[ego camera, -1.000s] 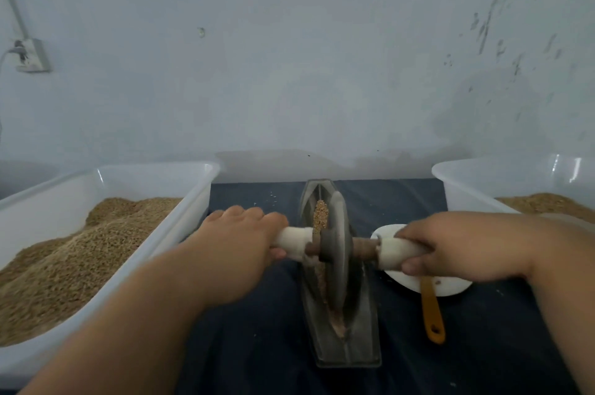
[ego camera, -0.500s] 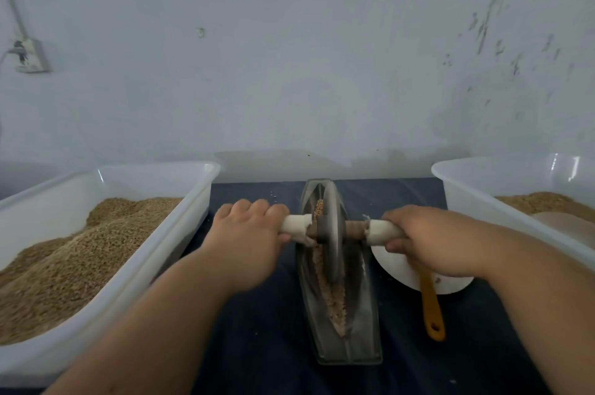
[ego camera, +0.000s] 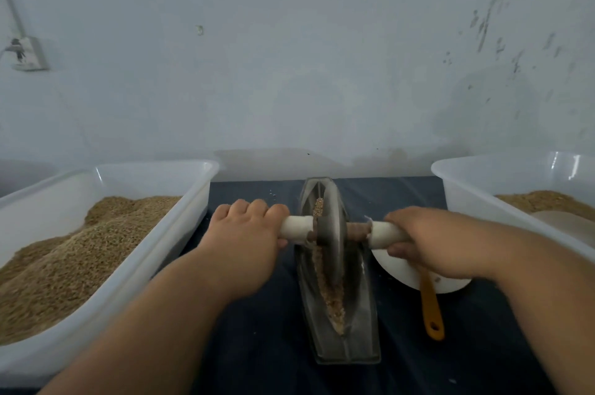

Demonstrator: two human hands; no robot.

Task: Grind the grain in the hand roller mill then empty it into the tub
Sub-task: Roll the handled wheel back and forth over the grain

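Grain (ego camera: pixel 325 288) lies as a thin brown line in the trough of the hand roller mill (ego camera: pixel 360 330), on the table (ego camera: pixel 257 346) between two white tubs; the left hand (ego camera: pixel 248 243) is curled round the left handle (ego camera: pixel 296 229), the right hand (ego camera: pixel 428 240) round the right handle (ego camera: pixel 384 233); I judge that grinding is under way, the grain looks only partly crushed; emptying is not yet done. The left tub (ego camera: pixel 174 240) holds a high heap, the right tub (ego camera: pixel 463 188) a lower brown layer, cut off by the frame; which one is meant I cannot tell; a white dish (ego camera: pixel 399 266) with an orange handle (ego camera: pixel 431 311) is half hidden under the right hand.
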